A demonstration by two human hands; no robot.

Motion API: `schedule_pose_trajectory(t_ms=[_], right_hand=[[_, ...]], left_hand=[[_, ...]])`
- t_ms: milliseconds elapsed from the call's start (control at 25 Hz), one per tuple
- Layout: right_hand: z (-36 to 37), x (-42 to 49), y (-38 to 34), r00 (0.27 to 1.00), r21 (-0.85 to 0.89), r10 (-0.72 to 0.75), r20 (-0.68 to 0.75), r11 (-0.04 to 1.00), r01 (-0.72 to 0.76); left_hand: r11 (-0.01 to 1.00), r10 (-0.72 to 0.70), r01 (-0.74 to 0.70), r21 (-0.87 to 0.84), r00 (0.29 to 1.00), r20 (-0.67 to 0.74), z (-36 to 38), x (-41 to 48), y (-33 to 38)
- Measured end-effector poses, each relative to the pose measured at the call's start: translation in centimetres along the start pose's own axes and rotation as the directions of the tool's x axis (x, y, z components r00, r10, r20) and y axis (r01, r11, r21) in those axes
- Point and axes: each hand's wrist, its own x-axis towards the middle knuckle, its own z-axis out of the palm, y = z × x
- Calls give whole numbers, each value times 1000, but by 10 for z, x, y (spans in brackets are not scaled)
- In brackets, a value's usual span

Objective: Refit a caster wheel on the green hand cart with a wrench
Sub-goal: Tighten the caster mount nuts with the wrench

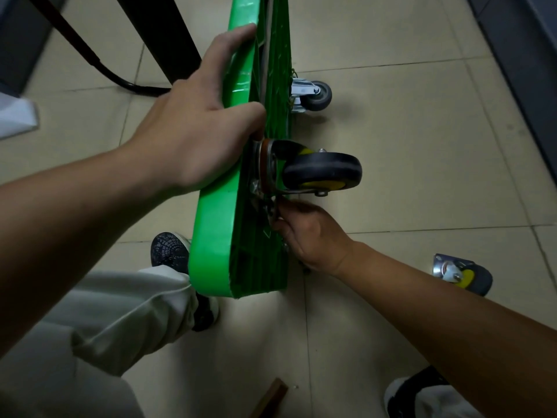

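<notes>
Cart [217, 230]: stands on its edge on the floor [422, 146], underside turned toward the right hand.
Left hand [193, 131]: fingers and thumb curled over the cart's upper rim, steadying it.
Right hand [313, 236]: closed round a slim metal tool, judged to be the wrench [272, 211], whose head sits at the wheel's plate.
Caster wheel [322, 171]: between the hands, with its plate against the underside.
Progress: the wheel is in place and tightening is probably under way; how many bolts are in cannot be told.
Other casters: a second caster [313, 95] is mounted beyond the left hand; a loose caster [464, 274] lies right of the right forearm.
</notes>
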Motion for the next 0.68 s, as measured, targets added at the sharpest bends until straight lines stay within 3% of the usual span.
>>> schedule_pose_trajectory(t_ms=[160,320,520,680], right_hand=[[-4,-4,1,968,37,205,147,976,-212],[-17,1,-4,980,37,90,177,994,-98],[-16,1,-10,958,48,185,221,979,-200],[-24,0,-18,917,-70,256,305,967,-246]], left_hand=[[1000,6,-6,-9,1000,2,1,0,0],[1000,2,-2,-18,1000,-3,1,0,0],[1000,-5,6,13,1000,-9,-2,-1,1],[1000,-6,6,5,1000,-6,-1,-2,1]])
